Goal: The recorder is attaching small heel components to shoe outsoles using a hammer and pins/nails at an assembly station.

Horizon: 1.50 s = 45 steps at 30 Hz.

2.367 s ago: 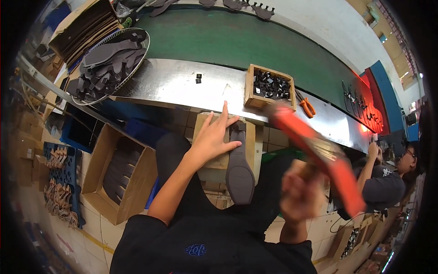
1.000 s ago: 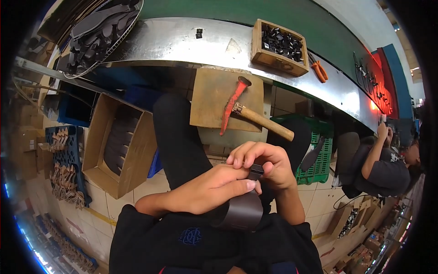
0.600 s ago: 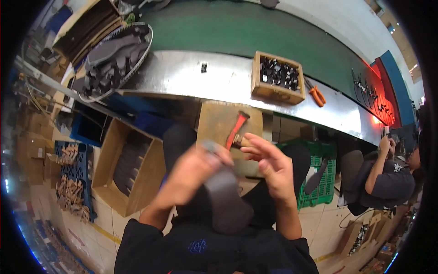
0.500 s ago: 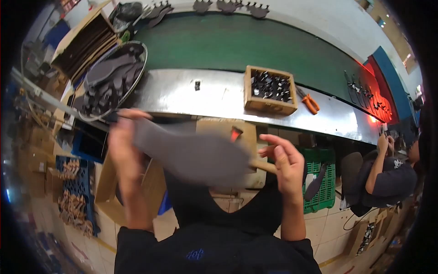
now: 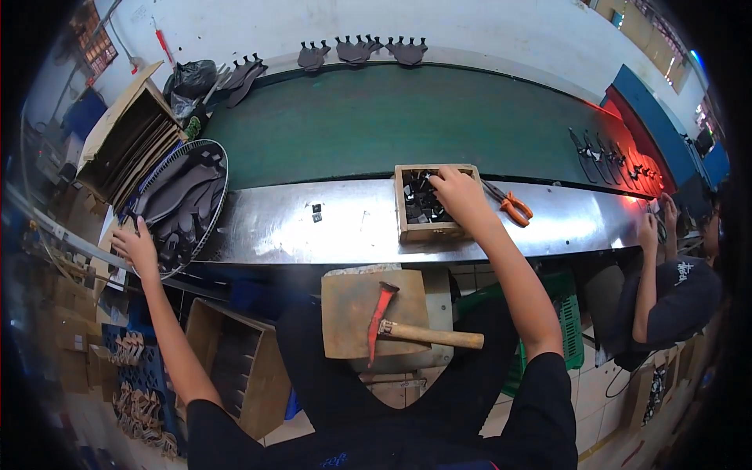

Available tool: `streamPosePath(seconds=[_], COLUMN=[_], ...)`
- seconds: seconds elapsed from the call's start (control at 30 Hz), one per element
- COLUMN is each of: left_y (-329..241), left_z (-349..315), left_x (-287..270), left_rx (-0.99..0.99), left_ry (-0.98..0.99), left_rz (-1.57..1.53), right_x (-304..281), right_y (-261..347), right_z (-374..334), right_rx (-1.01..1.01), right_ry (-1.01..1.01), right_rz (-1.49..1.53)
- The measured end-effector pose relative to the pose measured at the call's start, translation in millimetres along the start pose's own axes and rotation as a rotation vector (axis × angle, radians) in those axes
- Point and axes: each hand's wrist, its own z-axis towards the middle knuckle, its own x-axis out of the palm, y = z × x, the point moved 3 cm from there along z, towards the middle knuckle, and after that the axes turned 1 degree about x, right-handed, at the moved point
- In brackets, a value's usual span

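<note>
At the left, my left hand (image 5: 138,249) has its fingers apart beside the rim of a round wire-edged basket (image 5: 225,174). Dark grey shoe soles (image 5: 174,192) lie heaped in that basket. My right hand (image 5: 458,194) reaches into a wooden box (image 5: 439,232) of small black pieces (image 5: 419,196), its fingers bunched down among them; what the fingertips pinch is too small to make out. Below, between my knees, a hammer (image 5: 427,334) with a red head and wooden handle rests on a worn tan block (image 5: 345,313).
Orange-handled pliers (image 5: 515,207) lie right of the box on the metal ledge (image 5: 274,227). Two small black pieces (image 5: 316,213) sit on it too. Behind runs a green conveyor belt (image 5: 337,125) with pronged soles (image 5: 359,52) along its far edge. A co-worker (image 5: 677,294) sits at right.
The dark sole that was in my left hand is no longer in it. My left hand has moved left to the basket, my right up into the box. The hammer is now uncovered.
</note>
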Motion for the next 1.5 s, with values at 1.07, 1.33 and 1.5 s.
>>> streamPosePath(seconds=[1.07, 1.33, 1.5], left_y=[-237, -220, -227], left_z=[-308, -314, -309], left_x=[-97, -28, -22], left_rx=[0.65, 0.814, 0.777], left_ry=[0.632, 0.571, 0.553], left_rz=[-1.081, -0.69, -0.735], right_x=[-115, -123, -126], right_y=[110, 67, 49], right_z=[-62, -131, -169], right_rx=[0.546, 0.785, 0.912], right_ry=[0.085, -0.103, -0.233], right_rz=[1.401, 1.283, 1.269])
